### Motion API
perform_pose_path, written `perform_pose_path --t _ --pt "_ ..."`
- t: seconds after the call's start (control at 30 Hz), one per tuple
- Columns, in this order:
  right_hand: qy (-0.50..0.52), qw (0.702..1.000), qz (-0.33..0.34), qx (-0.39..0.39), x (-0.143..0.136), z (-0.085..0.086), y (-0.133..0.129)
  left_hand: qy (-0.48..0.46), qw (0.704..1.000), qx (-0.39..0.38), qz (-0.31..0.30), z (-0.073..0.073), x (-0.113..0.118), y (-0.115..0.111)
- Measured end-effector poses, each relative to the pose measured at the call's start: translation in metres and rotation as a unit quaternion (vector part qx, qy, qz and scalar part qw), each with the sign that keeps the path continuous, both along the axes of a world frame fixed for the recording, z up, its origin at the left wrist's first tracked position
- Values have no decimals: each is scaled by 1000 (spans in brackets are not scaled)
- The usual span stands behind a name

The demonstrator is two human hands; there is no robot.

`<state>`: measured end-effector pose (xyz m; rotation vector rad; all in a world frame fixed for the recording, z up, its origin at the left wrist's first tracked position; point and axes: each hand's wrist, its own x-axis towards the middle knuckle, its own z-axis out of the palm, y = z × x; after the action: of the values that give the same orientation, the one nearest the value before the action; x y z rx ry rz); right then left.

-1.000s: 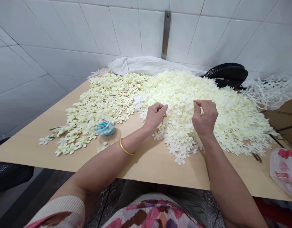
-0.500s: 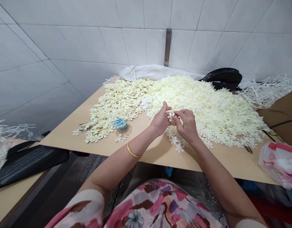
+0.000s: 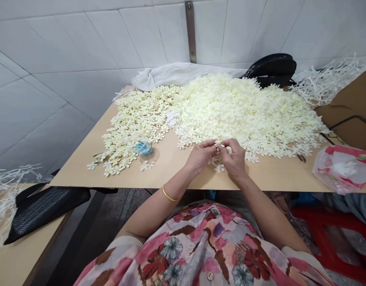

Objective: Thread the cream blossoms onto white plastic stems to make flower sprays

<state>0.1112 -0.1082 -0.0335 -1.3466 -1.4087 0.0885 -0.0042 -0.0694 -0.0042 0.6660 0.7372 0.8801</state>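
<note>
Both my hands meet above the front of the table, pinching a small cream artificial flower (image 3: 218,143) between them. My left hand (image 3: 201,156) is closed on it from the left, fingers and thumb together. From the other side my right hand (image 3: 234,159) grips it with thumb and index finger. A few loose flowers (image 3: 219,168) lie just under my hands. Behind them spreads a large heap of pale flowers (image 3: 239,115). To the left is a thinner spread of yellowish flowers (image 3: 132,127), with a small tub holding something blue (image 3: 143,148) beside it.
A white cloth (image 3: 183,74) and a black bag (image 3: 272,69) sit along the tiled wall. White stringy stems (image 3: 334,81) and a cardboard box (image 3: 349,107) are at right. A pink-and-white plastic bag (image 3: 340,169) rests on the right edge, above a red stool (image 3: 328,234).
My view has tipped down and shifted right. My left hand has turned from an open palm to a pinch, and both hands have come together on the flower.
</note>
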Motion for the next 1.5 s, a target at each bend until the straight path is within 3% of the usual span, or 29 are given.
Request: perform_pose_path --t 0.17,0.33,0.53,0.73,0.87,1.03,1.13,1.23,1.33,1.5 --pt "14 1000 4 12 5 -1 3 62 990 122 -16 -3 0 1" --pt "-106 991 -46 61 9 -4 10 127 965 223 -49 0 6 4" --pt "-159 983 -78 57 8 -9 16 224 912 342 43 -16 15 8" --pt "-167 983 -66 38 7 -6 15 187 924 333 3 -19 11 15" --pt "-108 993 -28 49 6 -4 11 137 931 338 2 -17 8 15" --pt "47 999 5 25 5 -3 6 42 974 205 -84 -15 7 9" --pt "101 995 23 11 6 -3 6 11 982 158 -100 -13 6 8" --pt "70 997 -5 43 6 -2 5 14 983 158 -91 -13 6 9" --pt "-36 993 -49 106 6 -2 3 34 983 172 -55 -15 8 11" --pt "-105 989 -24 105 7 -2 2 41 978 202 -46 -17 8 13"
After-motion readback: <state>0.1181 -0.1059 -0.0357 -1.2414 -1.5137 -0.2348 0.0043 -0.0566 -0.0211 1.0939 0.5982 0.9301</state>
